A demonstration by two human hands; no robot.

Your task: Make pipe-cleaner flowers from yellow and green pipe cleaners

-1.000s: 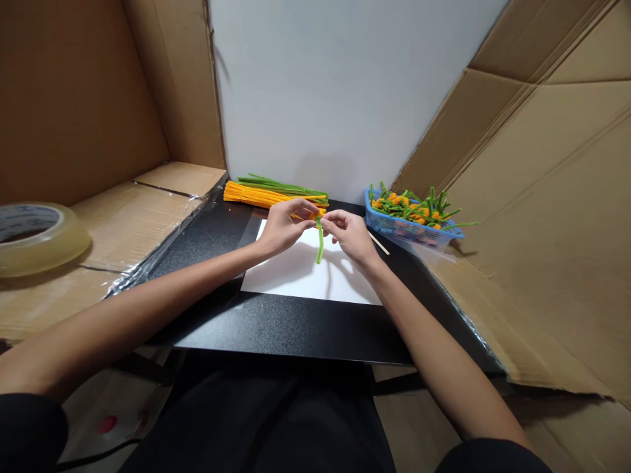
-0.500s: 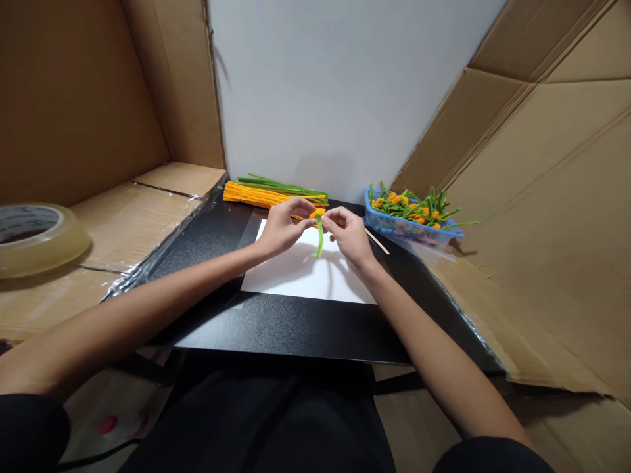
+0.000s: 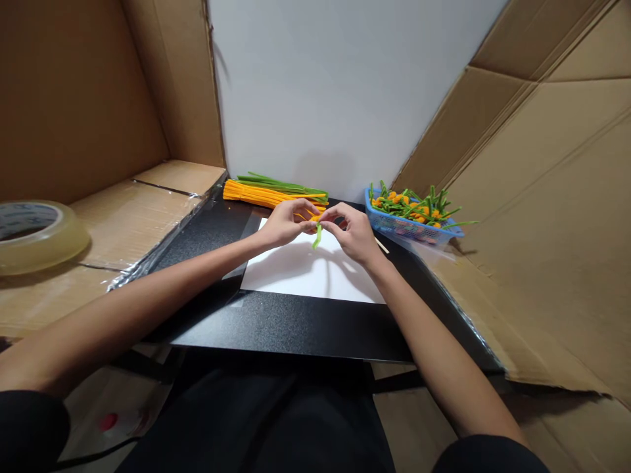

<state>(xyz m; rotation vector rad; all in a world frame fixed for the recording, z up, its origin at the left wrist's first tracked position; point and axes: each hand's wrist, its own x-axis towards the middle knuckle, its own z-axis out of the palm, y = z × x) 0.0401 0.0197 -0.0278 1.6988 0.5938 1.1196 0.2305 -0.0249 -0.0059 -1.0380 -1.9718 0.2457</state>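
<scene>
Above a white sheet of paper (image 3: 296, 276), my left hand (image 3: 288, 223) and my right hand (image 3: 353, 231) meet at a small pipe-cleaner flower (image 3: 317, 235). Its head is orange and partly covered by my fingers; a short green stem points down toward me. Thumb and fingertips of my left hand pinch it from the left. From the other side, my right thumb and forefinger pinch it near the top of the stem. Behind my left hand lies a bundle of orange pipe cleaners (image 3: 256, 194), with green pipe cleaners (image 3: 280, 183) behind that.
A blue basket (image 3: 414, 230) of green and orange pipe-cleaner pieces stands at the back right. A thin pale stick (image 3: 382, 246) lies beside my right hand. At the left, a tape roll (image 3: 73, 240) rests on cardboard. Cardboard walls flank the black table (image 3: 280, 325).
My right hand has turned and shifted slightly, its fingers now higher over the flower. The orange head is more covered, and the green stem shows shorter and tilts left.
</scene>
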